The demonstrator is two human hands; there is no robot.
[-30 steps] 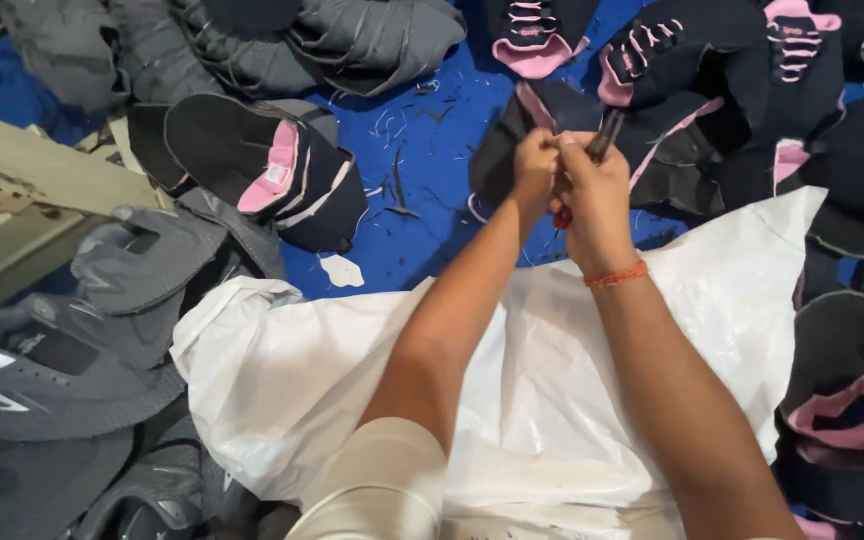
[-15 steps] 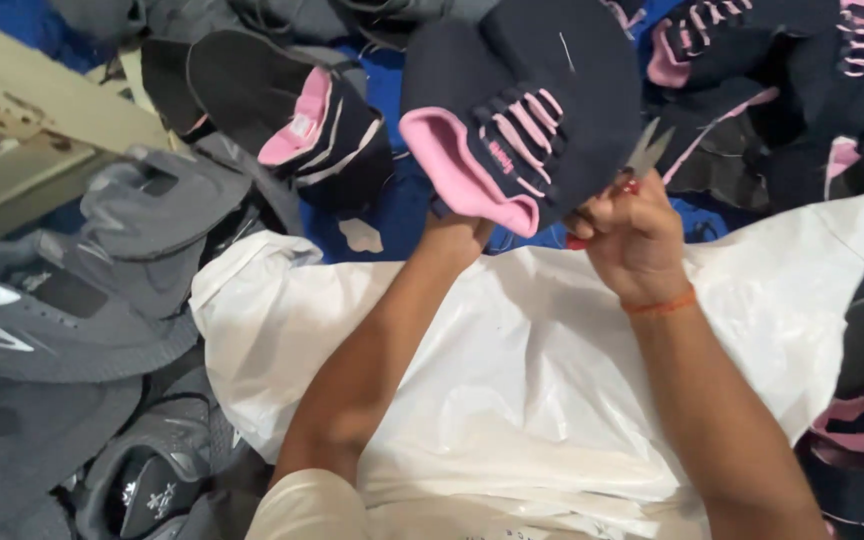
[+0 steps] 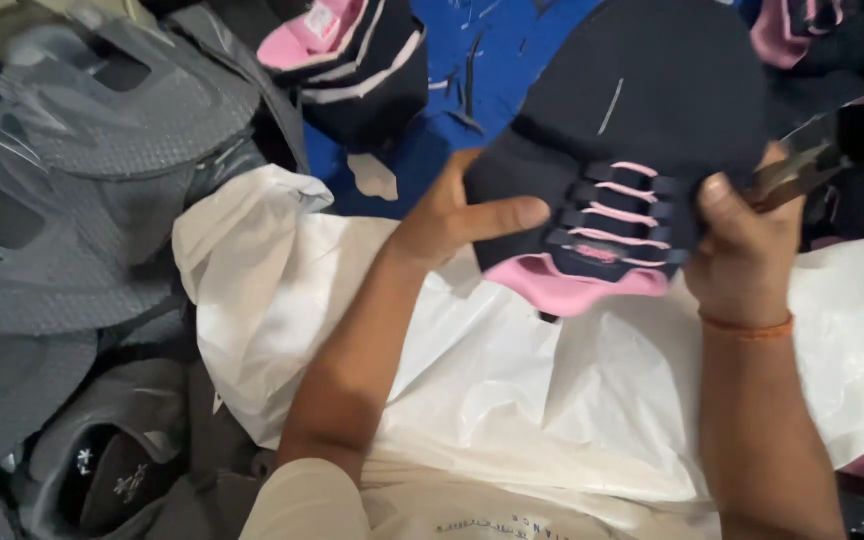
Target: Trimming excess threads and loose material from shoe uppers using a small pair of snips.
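Got my left hand [image 3: 452, 215] and right hand [image 3: 742, 250] both gripping this dark shoe upper [image 3: 632, 130], small metal snips [image 3: 802, 165] tucked in the right.

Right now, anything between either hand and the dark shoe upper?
Nothing visible. The left hand grips the shoe upper at its left edge, thumb across the front. The right hand pinches the right edge by the pink laces while also holding scissors. White sack lies below, apart.
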